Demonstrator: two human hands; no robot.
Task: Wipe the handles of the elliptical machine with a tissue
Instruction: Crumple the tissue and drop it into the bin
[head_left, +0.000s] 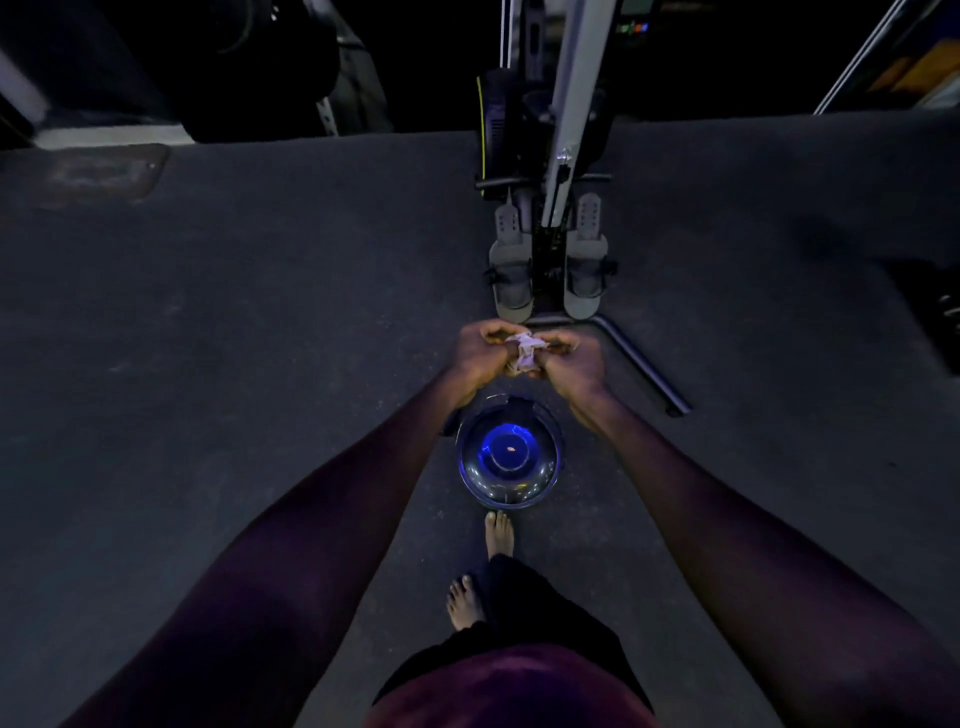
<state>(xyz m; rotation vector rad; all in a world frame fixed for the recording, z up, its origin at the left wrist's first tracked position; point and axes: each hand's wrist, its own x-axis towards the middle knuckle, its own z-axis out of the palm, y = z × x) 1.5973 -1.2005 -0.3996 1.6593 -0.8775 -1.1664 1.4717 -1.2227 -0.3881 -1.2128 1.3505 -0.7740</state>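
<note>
We are gripping a crumpled tissue (524, 353) between our left hand (480, 356) and right hand (569, 361), fingers curled round it, above the bin (509, 452), probably bunching it; the machine (545, 208) is standing just beyond, handles untouched.

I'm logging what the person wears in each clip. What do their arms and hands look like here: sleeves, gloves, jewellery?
Both forearms are bare as far up as the head view shows; no sleeves appear. The left hand and right hand have no gloves. No watch, bracelet or ring can be made out, though the light is dim. Lower down, a maroon top, dark trousers and bare feet show.
</note>
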